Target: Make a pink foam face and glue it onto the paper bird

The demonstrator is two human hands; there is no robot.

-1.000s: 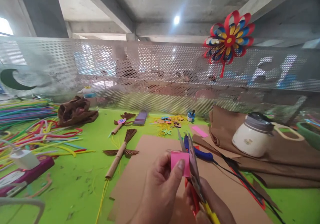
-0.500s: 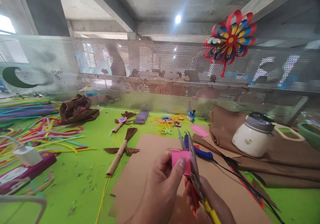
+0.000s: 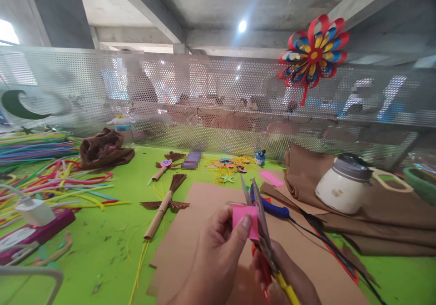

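Plainly, this is a cutting step, judging by how the two hands are set. The left hand pinches a small pink piece between its thumb, laid flat on the near face, and the fingers behind it. The right hand is wrapped around the red and yellow handles of a pair of scissors, whose blades stand apart and point away from the person. The pink piece is held up over a large brown sheet on the green counter, its right edge right beside the nearer blade. Whether the blades have bitten into it I cannot tell.

The next move, I think, calls for a steady pinch on the left, the edge lined up between the blades, and the thumb clear of them as the right hand squeezes; so small a piece leaves little to grip and could easily bend or slip.

Just beyond the scissors lies a blue tool with a dark cord, and past it a pink strip. Left of the sheet rests a rolled paper figure with pleated brown ends and trailing yellow strands.
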